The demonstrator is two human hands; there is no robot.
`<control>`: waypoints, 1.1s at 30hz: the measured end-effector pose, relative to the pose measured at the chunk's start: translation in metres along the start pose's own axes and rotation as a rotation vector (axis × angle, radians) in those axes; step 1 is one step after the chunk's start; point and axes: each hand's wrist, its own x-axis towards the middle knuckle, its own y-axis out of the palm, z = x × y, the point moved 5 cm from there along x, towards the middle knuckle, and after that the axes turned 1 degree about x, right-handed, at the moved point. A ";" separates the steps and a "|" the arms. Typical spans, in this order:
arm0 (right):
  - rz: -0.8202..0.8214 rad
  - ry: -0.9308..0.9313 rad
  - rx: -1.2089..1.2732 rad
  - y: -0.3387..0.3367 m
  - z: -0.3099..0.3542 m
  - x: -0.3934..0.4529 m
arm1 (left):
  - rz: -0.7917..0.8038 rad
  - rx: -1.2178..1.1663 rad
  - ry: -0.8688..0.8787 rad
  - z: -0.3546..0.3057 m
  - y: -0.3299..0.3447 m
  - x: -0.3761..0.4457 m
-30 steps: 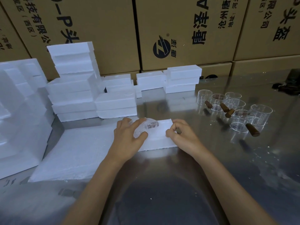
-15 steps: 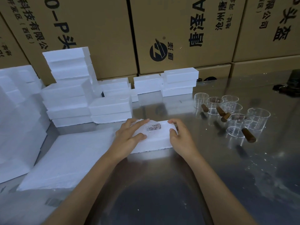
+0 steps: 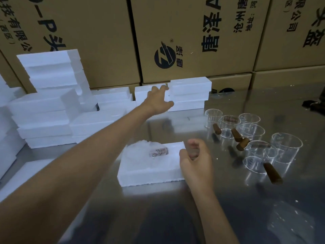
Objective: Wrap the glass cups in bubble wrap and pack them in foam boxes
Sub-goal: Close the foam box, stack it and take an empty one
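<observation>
A white foam box half [image 3: 149, 171] lies on the steel table in front of me. A bubble-wrapped glass cup [image 3: 149, 152] rests in its hollow, its brown handle showing through the wrap. My right hand [image 3: 195, 161] sits at the box's right end, fingers curled loosely against it. My left hand [image 3: 158, 101] is stretched far back with fingers spread, touching a short stack of foam pieces [image 3: 190, 94] by the cartons. Several bare glass cups with brown handles [image 3: 253, 138] stand at the right.
Taller piles of foam boxes [image 3: 51, 103] fill the left side. A flat white sheet [image 3: 22, 175] lies at the left front. Large printed cartons [image 3: 175, 37] wall off the back. A dark object [image 3: 314, 104] sits at the far right edge.
My left hand has left the wrapped cup and reached back to the foam stack. My right hand has stayed at the box's right end. The view has moved closer.
</observation>
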 end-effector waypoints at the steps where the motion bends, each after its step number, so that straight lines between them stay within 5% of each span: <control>1: -0.019 0.008 0.014 -0.003 0.000 0.001 | 0.013 0.012 0.000 -0.008 0.004 0.020; 12: -0.031 0.061 -0.031 -0.006 -0.005 0.006 | 0.048 0.332 0.001 -0.014 0.044 0.125; 18: -0.026 0.065 -0.035 -0.007 -0.003 0.006 | -0.109 0.353 0.050 -0.009 0.039 0.109; 27: -0.024 0.069 0.049 -0.010 0.000 0.003 | -0.222 0.206 0.185 0.006 -0.038 -0.040; 33: -0.043 0.161 0.224 -0.012 0.006 0.001 | -0.272 0.027 0.114 0.040 -0.070 -0.176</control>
